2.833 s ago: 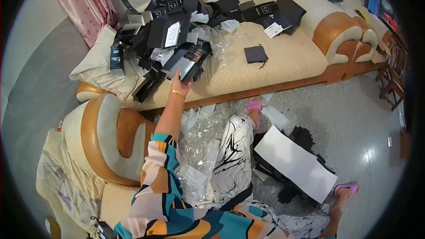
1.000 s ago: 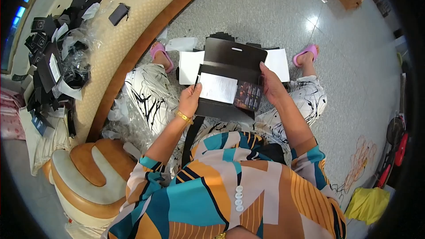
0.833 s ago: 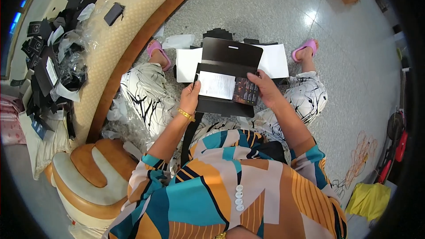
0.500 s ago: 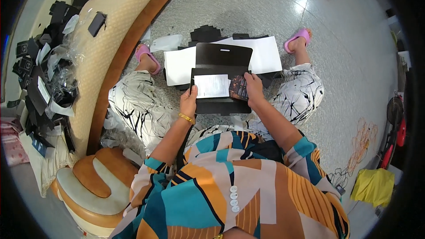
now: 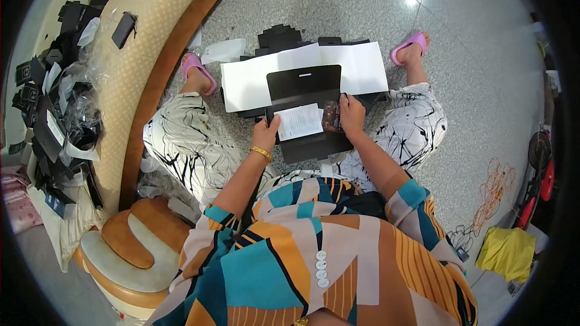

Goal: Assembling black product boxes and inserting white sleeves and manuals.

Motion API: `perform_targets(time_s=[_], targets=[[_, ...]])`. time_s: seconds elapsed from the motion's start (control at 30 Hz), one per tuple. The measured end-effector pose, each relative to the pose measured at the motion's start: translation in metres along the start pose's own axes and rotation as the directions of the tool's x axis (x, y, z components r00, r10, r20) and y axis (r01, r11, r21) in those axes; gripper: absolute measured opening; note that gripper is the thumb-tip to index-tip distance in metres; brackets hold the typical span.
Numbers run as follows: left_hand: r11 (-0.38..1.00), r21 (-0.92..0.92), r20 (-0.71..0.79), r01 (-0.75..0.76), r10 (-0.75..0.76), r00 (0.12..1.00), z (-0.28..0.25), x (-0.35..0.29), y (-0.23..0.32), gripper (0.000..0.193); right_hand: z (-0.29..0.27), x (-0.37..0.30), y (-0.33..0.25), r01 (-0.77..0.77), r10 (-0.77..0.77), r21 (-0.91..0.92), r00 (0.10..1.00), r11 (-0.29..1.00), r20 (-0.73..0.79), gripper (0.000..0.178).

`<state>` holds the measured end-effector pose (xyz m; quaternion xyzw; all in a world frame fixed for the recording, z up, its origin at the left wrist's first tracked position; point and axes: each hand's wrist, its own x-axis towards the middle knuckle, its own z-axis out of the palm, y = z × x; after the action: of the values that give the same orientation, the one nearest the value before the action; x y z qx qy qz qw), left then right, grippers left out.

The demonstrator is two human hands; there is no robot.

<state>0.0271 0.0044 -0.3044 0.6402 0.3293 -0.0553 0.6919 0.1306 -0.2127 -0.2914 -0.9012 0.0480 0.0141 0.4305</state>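
Observation:
Between my knees I hold an opened black cardboard box [image 5: 308, 148], its far flap [image 5: 304, 84] with a small slot standing up. My left hand [image 5: 265, 133] grips its left side, thumb on top. On the opposite side, my right hand [image 5: 351, 116] is closed round the edge. Inside lie a white printed sheet [image 5: 300, 122], slightly tilted, and a dark card with a coloured picture [image 5: 331, 116] beside my right fingers. Behind the box, white sheets [image 5: 362, 66] lie over a stack of flat black cardboard [image 5: 280, 38]. The fingers under the box are hidden.
On the left, a cream cushioned seat [image 5: 163, 18] with a wooden edge bears a small dark pouch [image 5: 124, 30]. Black boxes and clear plastic wrap [image 5: 81, 115] are heaped there. A brown-and-white stool [image 5: 130, 253] stands lower left; orange cords [image 5: 492, 193] and a yellow cloth [image 5: 506, 253] lie right.
The box has come lower and tilted, its left side dropping toward me. The printed sheet inside has turned and shifted right. More of the white sheets behind now shows.

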Motion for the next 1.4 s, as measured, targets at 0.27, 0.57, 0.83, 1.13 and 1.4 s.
perform_targets(time_s=[0.27, 0.57, 0.83, 1.13, 1.4], targets=[[0.913, -0.295, 0.086, 0.281, -0.268, 0.960, -0.012, 0.007, 0.001, 0.023, 0.009, 0.010, 0.020, -0.229, 0.185, 0.090, 0.920, 0.969, 0.346, 0.043], [0.914, -0.267, 0.089, 0.306, -0.293, 0.952, -0.006, 0.005, 0.005, 0.025, -0.014, 0.011, 0.013, -0.033, 0.115, -0.252, 0.942, 0.967, 0.315, 0.043], [0.948, -0.149, 0.060, 0.283, -0.277, 0.959, -0.005, 0.006, 0.008, 0.033, -0.010, 0.011, 0.014, -0.179, 0.207, -0.109, 0.904, 0.978, 0.374, 0.047], [0.991, 0.060, 0.086, 0.123, -0.128, 0.988, 0.004, 0.095, 0.024, 0.038, 0.005, 0.057, 0.028, -0.403, 0.276, 0.192, 0.838, 0.895, 0.471, 0.024], [0.956, 0.291, 0.023, 0.042, -0.051, 0.998, 0.034, 0.158, 0.028, 0.028, 0.057, 0.115, 0.094, -0.274, 0.240, 0.072, 0.921, 0.959, 0.306, 0.023]])
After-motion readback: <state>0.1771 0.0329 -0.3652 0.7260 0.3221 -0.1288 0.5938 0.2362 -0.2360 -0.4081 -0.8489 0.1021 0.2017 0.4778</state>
